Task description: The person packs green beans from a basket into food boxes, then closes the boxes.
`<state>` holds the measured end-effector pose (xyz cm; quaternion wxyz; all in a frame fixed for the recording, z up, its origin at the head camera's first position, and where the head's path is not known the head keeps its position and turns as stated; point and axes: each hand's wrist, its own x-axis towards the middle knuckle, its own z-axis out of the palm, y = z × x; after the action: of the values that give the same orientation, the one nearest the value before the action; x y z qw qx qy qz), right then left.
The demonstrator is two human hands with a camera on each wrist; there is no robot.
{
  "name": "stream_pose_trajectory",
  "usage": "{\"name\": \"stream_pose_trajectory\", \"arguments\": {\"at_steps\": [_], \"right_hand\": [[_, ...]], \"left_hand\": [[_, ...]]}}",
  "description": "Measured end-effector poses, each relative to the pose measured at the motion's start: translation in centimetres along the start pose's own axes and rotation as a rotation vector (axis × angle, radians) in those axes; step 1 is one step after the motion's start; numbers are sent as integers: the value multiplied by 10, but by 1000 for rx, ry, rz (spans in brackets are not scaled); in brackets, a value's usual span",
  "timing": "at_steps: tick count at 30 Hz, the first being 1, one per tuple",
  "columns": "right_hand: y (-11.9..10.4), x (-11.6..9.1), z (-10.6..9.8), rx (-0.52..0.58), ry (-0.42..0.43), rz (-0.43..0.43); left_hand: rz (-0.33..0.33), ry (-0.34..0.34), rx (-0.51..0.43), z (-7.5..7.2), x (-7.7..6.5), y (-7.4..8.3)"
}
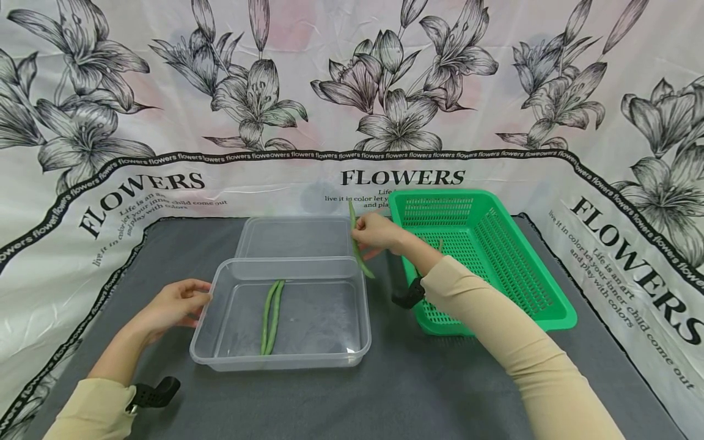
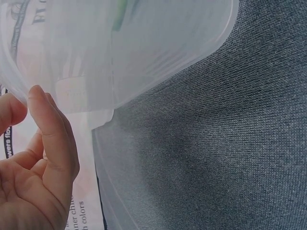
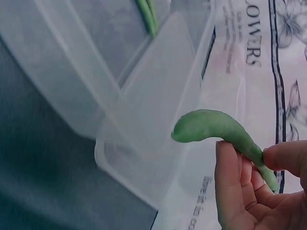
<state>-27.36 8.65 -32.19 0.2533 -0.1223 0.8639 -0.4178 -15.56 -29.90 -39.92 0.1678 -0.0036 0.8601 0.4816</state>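
A clear plastic container (image 1: pixel 231 360) stands on the grey cloth with two green beans (image 1: pixel 273 318) lying lengthwise inside. At its left rim, my left hand (image 1: pixel 176 305) pinches the edge between thumb and fingers; the left wrist view shows the hand (image 2: pixel 43 158) close against the clear wall. My right hand (image 1: pixel 376 233) holds another green bean (image 1: pixel 363 261) upright by its middle, just beyond the container's back right corner. In the right wrist view this curved bean (image 3: pixel 206 125) sticks out past the fingertips of the hand (image 3: pixel 259 187).
A green slotted basket (image 1: pixel 528 275) stands at the right, under the right forearm, which hides part of what lies in it. Behind the container lies a clear lid (image 1: pixel 297 235). A flower-printed cloth (image 1: pixel 275 183) rises at the back and sides.
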Motion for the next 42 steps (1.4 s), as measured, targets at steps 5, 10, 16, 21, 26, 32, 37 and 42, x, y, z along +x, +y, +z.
{"name": "stream_pose_trajectory", "arguments": {"at_steps": [5, 10, 16, 21, 26, 32, 37, 42], "right_hand": [[-8, 2, 17, 16, -42, 0], [-13, 6, 35, 26, -84, -15], [-17, 7, 55, 72, -134, -37], [-20, 5, 75, 85, -150, -29], [-26, 2, 94, 78, -174, -36], [-34, 0, 111, 115, -195, -21], [-37, 4, 124, 144, -219, -12], [-41, 6, 130, 163, -216, -5]], "left_hand": [[-3, 6, 3, -2, 1, -1], [-5, 6, 3, -2, 2, -1], [2, 5, -4, -2, 0, -1], [-12, 4, -14, 1, -4, -5], [-21, 6, -22, 5, -7, -9], [-20, 7, -25, 5, -4, -7], [-21, 13, -15, 3, -1, -6], [-21, 12, -12, 0, 0, -2]]}}
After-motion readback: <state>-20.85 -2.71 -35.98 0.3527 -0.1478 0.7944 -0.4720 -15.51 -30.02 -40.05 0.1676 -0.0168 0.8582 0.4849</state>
